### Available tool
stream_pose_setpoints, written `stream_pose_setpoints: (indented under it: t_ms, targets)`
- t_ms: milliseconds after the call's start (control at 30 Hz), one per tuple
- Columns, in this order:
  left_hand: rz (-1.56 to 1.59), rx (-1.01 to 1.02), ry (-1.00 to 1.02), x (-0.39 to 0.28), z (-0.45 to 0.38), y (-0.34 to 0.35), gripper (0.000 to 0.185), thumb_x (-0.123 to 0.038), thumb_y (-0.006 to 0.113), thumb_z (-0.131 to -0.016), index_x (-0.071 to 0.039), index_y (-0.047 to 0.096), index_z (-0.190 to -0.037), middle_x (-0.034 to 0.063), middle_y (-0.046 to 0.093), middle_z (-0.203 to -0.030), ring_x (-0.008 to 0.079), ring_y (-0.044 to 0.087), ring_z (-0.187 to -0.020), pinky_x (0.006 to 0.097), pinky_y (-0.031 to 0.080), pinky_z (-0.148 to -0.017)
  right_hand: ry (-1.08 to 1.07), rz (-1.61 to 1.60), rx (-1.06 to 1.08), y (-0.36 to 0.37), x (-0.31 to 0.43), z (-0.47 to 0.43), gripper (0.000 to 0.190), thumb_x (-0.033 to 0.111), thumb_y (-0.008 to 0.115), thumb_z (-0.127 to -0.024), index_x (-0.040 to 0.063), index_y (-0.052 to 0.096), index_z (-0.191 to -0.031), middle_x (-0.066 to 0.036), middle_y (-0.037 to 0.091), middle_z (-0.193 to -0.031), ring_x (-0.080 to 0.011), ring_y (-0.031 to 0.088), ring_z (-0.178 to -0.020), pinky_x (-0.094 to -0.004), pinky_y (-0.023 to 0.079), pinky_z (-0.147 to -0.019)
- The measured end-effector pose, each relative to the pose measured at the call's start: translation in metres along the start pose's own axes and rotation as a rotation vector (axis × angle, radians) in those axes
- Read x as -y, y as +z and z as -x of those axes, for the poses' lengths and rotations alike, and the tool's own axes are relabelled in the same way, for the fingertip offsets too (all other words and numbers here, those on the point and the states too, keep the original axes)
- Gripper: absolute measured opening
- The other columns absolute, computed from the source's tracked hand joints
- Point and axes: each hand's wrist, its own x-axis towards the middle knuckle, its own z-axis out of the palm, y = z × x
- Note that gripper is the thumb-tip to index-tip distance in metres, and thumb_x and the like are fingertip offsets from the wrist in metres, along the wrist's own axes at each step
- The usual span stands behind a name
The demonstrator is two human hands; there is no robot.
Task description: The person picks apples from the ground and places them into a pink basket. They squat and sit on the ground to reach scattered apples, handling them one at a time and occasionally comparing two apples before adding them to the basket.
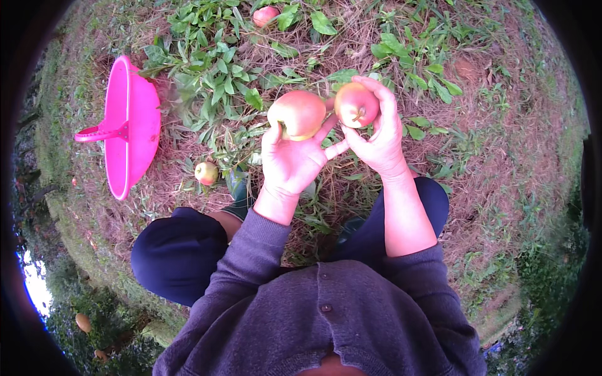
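Observation:
Palm up in front of me, my left hand (297, 164) holds a large red-and-yellow apple (298, 114), with the thumb against its near left side. My right hand (383, 134) grips a smaller red-and-yellow apple (356, 105) between thumb and fingers, its stem facing me. The two hands are side by side above the grass, and the fingers of my left hand reach up to the right hand's thumb. The two apples lie close together; the fingers between them partly hide whether they touch.
A bright pink plastic basket (141, 131) with a handle (101, 133) stands at the left, its inside hidden. On the ground lie a yellow-green apple (206, 173) near my left foot and a red apple (265, 16) ahead among leafy weeds (221, 66). Trees border the far left.

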Motion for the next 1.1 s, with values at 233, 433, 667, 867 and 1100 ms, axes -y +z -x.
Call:
stream_pose_setpoints:
  t_ms: [233, 433, 667, 867, 1100]
  targets:
    - [0.028, 0.07, 0.011, -0.006, 0.0, -0.009, 0.076, -0.041, 0.073, -0.073, -0.011, 0.04, -0.135, 0.019, 0.039, -0.141, 0.0333, 0.035, -0.133, 0.0627, 0.034, -0.102, -0.096, 0.142, 0.018, 0.001, 0.007, -0.002, 0.072, 0.003, 0.08, -0.062, 0.007, 0.044, -0.124, -0.016, 0.053, -0.125, -0.0316, 0.055, -0.115, -0.0381, 0.048, -0.094]
    - [-0.483, 0.039, 0.151, -0.01, 0.004, 0.001, 0.083, -0.013, 0.08, -0.064, -0.012, 0.038, -0.135, 0.0158, 0.039, -0.141, 0.0292, 0.039, -0.13, 0.0541, 0.035, -0.104, -0.122, 0.319, -0.001, 0.005, 0.006, 0.002, 0.075, -0.002, 0.078, -0.058, 0.007, 0.045, -0.124, -0.016, 0.053, -0.125, -0.0319, 0.054, -0.117, -0.0377, 0.047, -0.095]
    - [-0.541, 0.032, 0.208, -0.009, 0.004, 0.008, 0.083, 0.004, 0.079, -0.061, -0.014, 0.039, -0.132, 0.0109, 0.043, -0.138, 0.0268, 0.046, -0.125, 0.0457, 0.041, -0.104, -0.081, 0.273, -0.147, 0.004, 0.006, 0.001, 0.077, -0.002, 0.081, -0.057, 0.007, 0.046, -0.125, -0.014, 0.056, -0.124, -0.0302, 0.057, -0.114, -0.036, 0.047, -0.095]
    - [-0.452, 0.033, 0.162, -0.009, 0.004, 0.007, 0.08, 0.001, 0.077, -0.065, -0.015, 0.039, -0.132, 0.0113, 0.042, -0.137, 0.0288, 0.046, -0.124, 0.0559, 0.042, -0.1, -0.154, 0.306, -0.142, 0.002, 0.005, 0.001, 0.078, 0.001, 0.083, -0.056, 0.007, 0.047, -0.124, -0.014, 0.056, -0.123, -0.0296, 0.058, -0.111, -0.0358, 0.048, -0.094]
    - [-0.518, 0.032, 0.209, -0.003, 0.001, 0.011, 0.078, 0.0, 0.076, -0.067, -0.015, 0.038, -0.133, 0.0109, 0.04, -0.14, 0.0282, 0.046, -0.124, 0.054, 0.041, -0.102, -0.229, 0.433, -0.152, -0.007, 0.007, -0.002, 0.076, -0.002, 0.081, -0.052, 0.008, 0.049, -0.121, -0.013, 0.056, -0.119, -0.0302, 0.055, -0.109, -0.038, 0.047, -0.092]
